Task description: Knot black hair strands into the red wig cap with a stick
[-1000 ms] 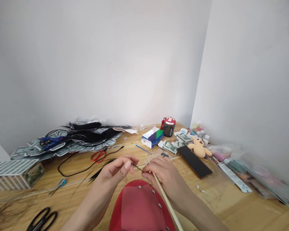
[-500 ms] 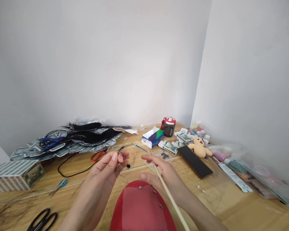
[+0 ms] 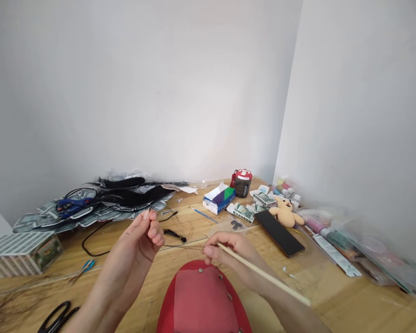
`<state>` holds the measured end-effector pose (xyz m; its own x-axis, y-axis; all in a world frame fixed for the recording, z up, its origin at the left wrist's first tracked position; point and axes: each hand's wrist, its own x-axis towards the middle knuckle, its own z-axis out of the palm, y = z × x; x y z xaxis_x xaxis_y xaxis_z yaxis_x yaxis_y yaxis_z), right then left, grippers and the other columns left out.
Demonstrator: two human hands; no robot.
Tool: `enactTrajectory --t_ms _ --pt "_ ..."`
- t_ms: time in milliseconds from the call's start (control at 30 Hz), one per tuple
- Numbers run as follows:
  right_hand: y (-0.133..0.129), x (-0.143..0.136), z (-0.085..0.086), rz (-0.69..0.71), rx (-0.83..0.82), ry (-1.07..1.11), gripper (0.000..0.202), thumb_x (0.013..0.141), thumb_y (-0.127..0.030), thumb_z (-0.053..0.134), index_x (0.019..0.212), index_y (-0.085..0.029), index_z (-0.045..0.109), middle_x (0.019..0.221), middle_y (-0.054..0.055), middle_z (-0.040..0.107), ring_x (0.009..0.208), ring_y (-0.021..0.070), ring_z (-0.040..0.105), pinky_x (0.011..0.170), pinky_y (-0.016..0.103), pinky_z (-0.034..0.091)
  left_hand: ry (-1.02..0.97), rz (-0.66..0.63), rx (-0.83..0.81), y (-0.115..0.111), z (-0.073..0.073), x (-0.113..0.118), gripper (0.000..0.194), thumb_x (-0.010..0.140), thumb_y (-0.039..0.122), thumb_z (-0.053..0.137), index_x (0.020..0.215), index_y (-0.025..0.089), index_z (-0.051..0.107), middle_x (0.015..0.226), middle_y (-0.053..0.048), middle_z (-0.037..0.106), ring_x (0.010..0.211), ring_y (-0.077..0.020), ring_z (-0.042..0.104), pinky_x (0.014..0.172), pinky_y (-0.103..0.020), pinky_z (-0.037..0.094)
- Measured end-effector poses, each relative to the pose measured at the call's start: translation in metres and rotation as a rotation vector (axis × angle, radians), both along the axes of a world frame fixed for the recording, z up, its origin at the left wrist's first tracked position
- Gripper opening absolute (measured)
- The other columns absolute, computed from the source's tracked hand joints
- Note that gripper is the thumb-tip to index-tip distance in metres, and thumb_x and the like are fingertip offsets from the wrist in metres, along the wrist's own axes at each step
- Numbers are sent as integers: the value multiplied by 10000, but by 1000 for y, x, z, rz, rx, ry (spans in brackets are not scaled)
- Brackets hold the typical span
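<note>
My left hand (image 3: 137,247) is raised with its fingertips pinched together around a tiny dark bit, which looks like a thin dark strand. In my right hand (image 3: 230,252) is a slim, pale wooden stick (image 3: 263,270), slanting down to the right across the wrist. A fine dark strand (image 3: 184,246) stretches between the two hands, meeting the right thumb and forefinger. Below them stands a red dome-shaped block (image 3: 204,300) with a paler cloth panel and several metal pins. A small black bundle of hair (image 3: 174,235) lies on the table just beyond the hands.
Black hair lengths (image 3: 131,196) lie on printed sheets at the back left. Black-handled scissors (image 3: 57,317) and small blue scissors (image 3: 83,270) are at left. A tissue pack (image 3: 220,199), phone (image 3: 280,233), crocheted toy (image 3: 286,212) and plastic bags (image 3: 377,249) fill the right.
My left hand has moved left and slightly up. The right fingers have closed together, and the stick has swung to a flatter slant. The black hair bundle now shows more fully.
</note>
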<state>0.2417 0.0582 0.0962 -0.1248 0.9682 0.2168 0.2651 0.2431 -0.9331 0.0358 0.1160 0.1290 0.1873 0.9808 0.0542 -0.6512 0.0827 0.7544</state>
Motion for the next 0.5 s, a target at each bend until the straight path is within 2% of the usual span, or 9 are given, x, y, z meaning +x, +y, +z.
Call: enactTrajectory --t_ms 33,100,200,333,500 --pt "1 6 2 -7 2 -13 288 906 -403 617 746 -176 695 744 31 706 701 177 606 640 260 430 -2 8 1 3 1 -3 129 853 136 692 729 129 654 533 63 464 431 -50 436 403 -135 474" --pt "2 15 5 -33 7 -43 286 901 -399 621 735 -178 693 747 28 695 708 175 590 642 261 416 4 22 1 7 1 -8 262 953 95 506 731 119 642 521 71 416 393 -39 377 376 -126 426" --pt "1 24 9 -94 15 -86 291 917 -407 588 749 -186 677 763 30 698 742 188 601 659 269 421 28 49 7 12 3 -13 355 997 94 405 712 124 614 502 88 353 361 -38 307 344 -121 360" --pt "-2 33 17 -181 58 -175 290 933 -401 548 750 -200 650 746 26 704 746 202 620 667 285 440 90 123 34 21 3 -18 293 980 129 457 720 146 592 488 104 332 341 -42 246 317 -125 280" --pt "-2 34 18 -338 197 -364 250 951 -309 518 754 -216 641 715 14 682 700 213 601 634 312 402 248 228 138 29 -3 -22 134 870 246 643 771 174 591 488 117 338 370 -44 230 348 -123 228"
